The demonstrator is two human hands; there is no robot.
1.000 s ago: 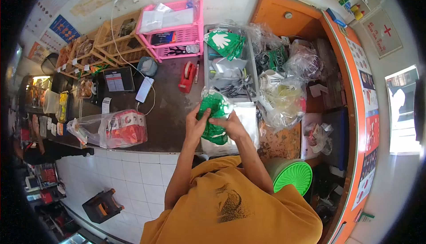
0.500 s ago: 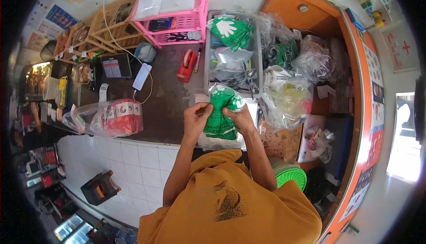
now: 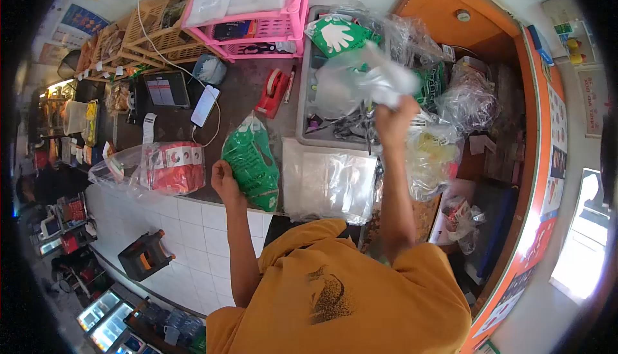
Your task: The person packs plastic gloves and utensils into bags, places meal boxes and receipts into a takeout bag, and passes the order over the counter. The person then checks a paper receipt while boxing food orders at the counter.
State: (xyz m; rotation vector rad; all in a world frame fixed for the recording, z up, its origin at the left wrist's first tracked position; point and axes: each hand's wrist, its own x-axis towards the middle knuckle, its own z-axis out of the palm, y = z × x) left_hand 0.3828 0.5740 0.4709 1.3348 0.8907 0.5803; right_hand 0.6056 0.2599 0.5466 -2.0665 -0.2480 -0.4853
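My left hand has its fingers curled at the left edge of a green packet of disposable gloves, which is wrapped in clear plastic at the counter's front edge. My right hand grips a clear plastic bag, blurred by motion, above the grey bin. A flat stack of clear plastic bags lies on the counter between my arms. Inside the bin, another green glove packet with a white hand print sits at the back, near scattered dark utensils.
Left of the glove packet lies a red packet in clear plastic. Behind are a red tape dispenser, a phone on a cable, a tablet and a pink rack. Bagged goods crowd the right side.
The green glove packet has moved left with my left hand. My right hand has let go of it, moved up and right, and now holds a clear plastic bag. The flat bag stack is uncovered.
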